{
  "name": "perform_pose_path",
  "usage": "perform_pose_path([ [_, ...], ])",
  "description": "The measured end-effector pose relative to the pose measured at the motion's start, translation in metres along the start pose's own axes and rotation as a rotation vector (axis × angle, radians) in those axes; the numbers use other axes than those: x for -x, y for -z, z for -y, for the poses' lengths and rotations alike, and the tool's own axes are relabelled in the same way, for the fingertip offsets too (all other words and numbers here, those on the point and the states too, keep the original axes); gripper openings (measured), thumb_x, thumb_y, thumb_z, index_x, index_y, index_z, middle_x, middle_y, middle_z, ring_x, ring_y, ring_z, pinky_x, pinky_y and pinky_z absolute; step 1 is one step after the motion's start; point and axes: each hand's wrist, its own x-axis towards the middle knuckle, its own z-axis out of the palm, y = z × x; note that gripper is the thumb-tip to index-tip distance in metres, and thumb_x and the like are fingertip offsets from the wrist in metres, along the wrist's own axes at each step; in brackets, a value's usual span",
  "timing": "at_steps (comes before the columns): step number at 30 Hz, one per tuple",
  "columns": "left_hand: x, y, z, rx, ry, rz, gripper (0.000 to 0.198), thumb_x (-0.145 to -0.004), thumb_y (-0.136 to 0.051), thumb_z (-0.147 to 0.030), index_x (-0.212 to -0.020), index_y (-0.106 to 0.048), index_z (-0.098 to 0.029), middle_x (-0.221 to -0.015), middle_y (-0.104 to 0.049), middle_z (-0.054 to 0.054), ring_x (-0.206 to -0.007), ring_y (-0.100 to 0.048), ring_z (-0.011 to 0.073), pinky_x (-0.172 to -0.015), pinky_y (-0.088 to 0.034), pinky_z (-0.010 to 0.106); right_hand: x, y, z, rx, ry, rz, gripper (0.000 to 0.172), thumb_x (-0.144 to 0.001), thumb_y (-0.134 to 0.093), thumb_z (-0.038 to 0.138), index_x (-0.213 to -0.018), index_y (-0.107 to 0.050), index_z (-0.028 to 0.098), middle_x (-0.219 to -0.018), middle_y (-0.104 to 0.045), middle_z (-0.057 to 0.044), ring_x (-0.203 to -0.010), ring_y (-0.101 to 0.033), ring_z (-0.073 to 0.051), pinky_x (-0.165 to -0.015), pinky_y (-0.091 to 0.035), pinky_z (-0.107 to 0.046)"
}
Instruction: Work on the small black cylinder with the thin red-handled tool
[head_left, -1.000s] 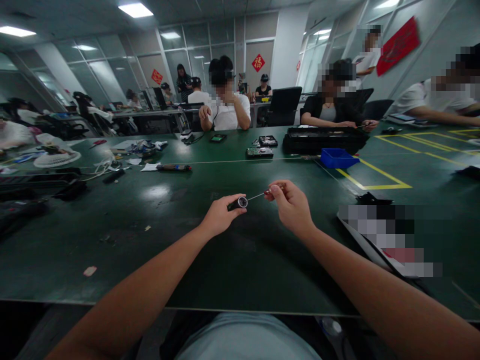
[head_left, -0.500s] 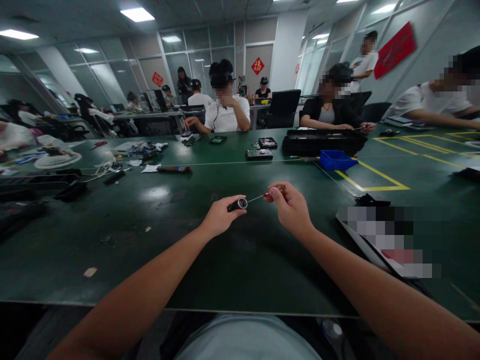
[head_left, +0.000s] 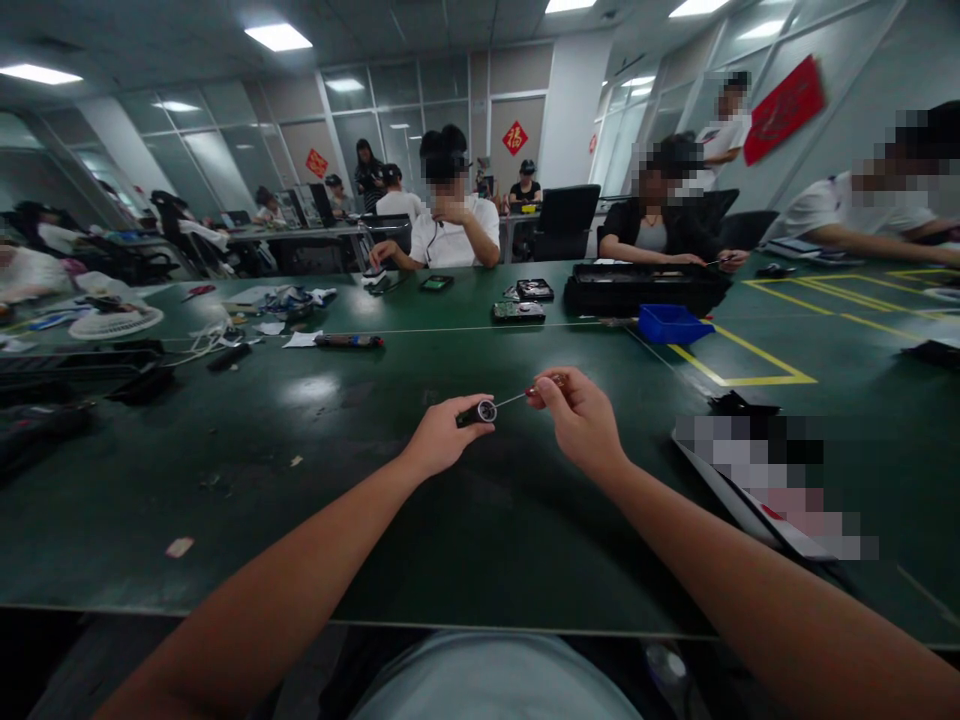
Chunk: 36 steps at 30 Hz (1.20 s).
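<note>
In the head view my left hand [head_left: 444, 436] is closed round a short black cylinder [head_left: 470, 413], held between thumb and fingers. Its round, silver-rimmed end faces right; what exactly it is, I cannot make out. My right hand [head_left: 581, 412] grips a screwdriver [head_left: 534, 391] by its reddish-brown, see-through handle. The thin metal shaft points left and down, with its tip at the cylinder's round end. Whether the tip touches anything inside is too small to tell. Both hands are above the green tabletop [head_left: 480, 520].
Beyond my hands lie hard drives [head_left: 517, 312], a long black housing [head_left: 645, 288] and a blue bin [head_left: 673, 324]. A dark rod-like tool [head_left: 349, 341] is at left, a white fan grille [head_left: 116, 321] farther off. A pale flat object [head_left: 739, 490] lies by my right forearm. People sit across the table.
Both hands keep nearly the same place and hold. The screwdriver's handle looks slightly turned in my right hand. The camera view has shifted a little.
</note>
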Motion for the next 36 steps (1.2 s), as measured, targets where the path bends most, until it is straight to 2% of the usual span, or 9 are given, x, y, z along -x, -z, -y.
perform_pose_path([
  [7,0.0,0.001,-0.003,0.014,-0.009,0.008,0.045,-0.082,-0.074,-0.026,-0.126,-0.066,-0.025,-0.129,-0.066,0.004,-0.123,-0.058,0.0228,-0.113,-0.038,0.041,0.001,0.0,0.002,-0.002,0.003,0.024,0.026,-0.093,-0.055,0.045,-0.091,-0.062,0.02,-0.078,-0.072,-0.004,-0.071,-0.07,-0.019,-0.067,-0.053,-0.034],
  [14,0.001,0.001,-0.003,0.01,-0.021,0.032,0.044,-0.081,-0.075,-0.025,-0.124,-0.067,-0.026,-0.125,-0.067,0.004,-0.119,-0.06,0.0232,-0.109,-0.041,0.04,0.001,0.004,0.008,0.22,0.017,0.001,0.031,-0.086,-0.064,0.05,-0.075,-0.064,0.021,-0.06,-0.066,0.0,-0.053,-0.059,-0.015,-0.054,-0.042,-0.029],
  [19,0.0,-0.001,-0.003,0.006,-0.017,0.031,0.043,-0.08,-0.075,-0.022,-0.123,-0.068,-0.025,-0.124,-0.068,0.004,-0.118,-0.06,0.0233,-0.108,-0.041,0.039,0.001,0.004,0.007,0.204,0.136,0.058,0.014,-0.09,-0.056,0.033,-0.091,-0.064,0.021,-0.077,-0.071,-0.003,-0.068,-0.065,-0.017,-0.059,-0.045,-0.029],
  [22,-0.001,-0.001,-0.002,0.003,-0.02,0.027,0.043,-0.08,-0.076,-0.022,-0.123,-0.068,-0.025,-0.124,-0.068,0.004,-0.119,-0.06,0.0234,-0.108,-0.041,0.039,0.002,0.005,0.008,0.221,0.169,0.094,0.013,-0.09,-0.052,0.026,-0.095,-0.062,0.02,-0.082,-0.07,-0.004,-0.071,-0.065,-0.018,-0.058,-0.044,-0.028],
  [26,0.0,-0.001,0.001,-0.004,-0.036,0.027,0.044,-0.08,-0.076,-0.025,-0.124,-0.067,-0.026,-0.124,-0.068,0.003,-0.118,-0.06,0.0228,-0.108,-0.042,0.038,0.003,0.004,0.011,0.293,0.133,0.084,0.024,-0.096,-0.048,0.036,-0.086,-0.063,0.021,-0.066,-0.064,-0.001,-0.058,-0.059,-0.016,-0.055,-0.039,-0.029],
  [28,0.0,-0.001,0.002,-0.001,-0.048,0.022,0.044,-0.08,-0.076,-0.026,-0.124,-0.068,-0.027,-0.124,-0.068,0.002,-0.12,-0.06,0.0226,-0.109,-0.041,0.038,0.004,0.003,0.011,0.31,0.12,0.071,0.026,-0.098,-0.045,0.037,-0.093,-0.063,0.02,-0.067,-0.065,-0.001,-0.057,-0.058,-0.016,-0.055,-0.038,-0.029],
  [32,-0.001,-0.001,0.002,0.013,-0.042,-0.005,0.044,-0.08,-0.076,-0.025,-0.124,-0.068,-0.025,-0.126,-0.067,0.003,-0.122,-0.058,0.0225,-0.11,-0.04,0.037,0.005,0.001,0.01,0.27,0.132,0.092,0.024,-0.098,-0.042,0.03,-0.112,-0.059,0.019,-0.08,-0.069,-0.004,-0.068,-0.063,-0.018,-0.063,-0.042,-0.03],
  [36,-0.002,-0.001,0.002,0.014,-0.035,-0.007,0.044,-0.08,-0.076,-0.024,-0.123,-0.068,-0.025,-0.125,-0.068,0.003,-0.121,-0.059,0.0229,-0.11,-0.041,0.038,0.005,0.001,0.012,0.286,0.085,0.125,0.028,-0.1,-0.04,0.038,-0.1,-0.062,0.02,-0.073,-0.066,-0.002,-0.059,-0.058,-0.016,-0.057,-0.039,-0.03],
])
